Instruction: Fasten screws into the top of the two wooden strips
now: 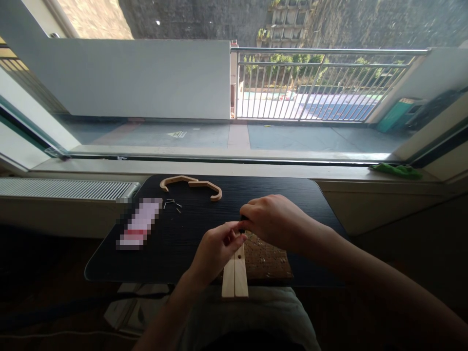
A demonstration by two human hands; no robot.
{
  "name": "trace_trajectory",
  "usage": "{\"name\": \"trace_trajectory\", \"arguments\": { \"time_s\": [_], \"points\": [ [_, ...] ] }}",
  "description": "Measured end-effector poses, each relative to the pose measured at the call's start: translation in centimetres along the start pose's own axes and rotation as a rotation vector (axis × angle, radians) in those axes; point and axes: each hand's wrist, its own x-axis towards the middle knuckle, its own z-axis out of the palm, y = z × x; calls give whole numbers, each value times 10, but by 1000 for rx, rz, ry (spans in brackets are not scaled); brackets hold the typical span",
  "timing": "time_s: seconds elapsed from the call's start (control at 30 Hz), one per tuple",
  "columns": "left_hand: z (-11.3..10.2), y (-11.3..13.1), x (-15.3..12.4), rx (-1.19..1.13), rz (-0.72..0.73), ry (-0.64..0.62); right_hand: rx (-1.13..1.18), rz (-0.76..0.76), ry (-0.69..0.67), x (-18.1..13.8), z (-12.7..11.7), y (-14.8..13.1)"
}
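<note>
The right hand [272, 214] is curled with its fingers drawn together, pinching a dark piece [243, 222], perhaps a tool's handle, most of it hidden in the grip. Just below and to its left, the left hand [214, 249] has thumb and fingers bent inward, the tips meeting close to that piece; whether they pinch something small or only steady the spot, I cannot tell. Beneath both hands lie the two slats [234, 282], flat and side by side, their long axis running from the far side back toward the body, near ends reaching past the table's edge. The relation that counts is the dark piece over the far part of the slats: it stands above their line, and the left hand is the nearer, lying across them from the left, while the right comes in from the right and above. One hole [239, 256] shows bare in the right slat, on the body side of the fingertips. Under the slats is a brown board [270, 258], mostly to their right, on the black table [175, 258]. Farther off, to the left, lie loose screws [171, 202], then two curved hooks [210, 185] near the far edge.
</note>
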Motion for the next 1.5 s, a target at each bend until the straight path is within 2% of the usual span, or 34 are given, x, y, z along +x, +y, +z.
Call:
{"name": "trace_trajectory", "arguments": {
  "time_s": [0.23, 0.63, 0.87, 1.2, 1.5],
  "points": [
    [1, 1, 0, -28, 28, 80, -38, 17, 14, 0, -3, -5],
    [2, 9, 3, 221, 239, 160, -62, 64, -39, 2, -6, -10],
    [-2, 9, 3, 231, 168, 97, 105, -27, 88, -9, -11, -3],
    [-5, 10, 4, 139, 118, 9, 226, -205, 7, -9, -9, 3],
    [-4, 8, 4, 38, 99, -42, 180, -208, 19, -7, -9, 3]
  ]
}}
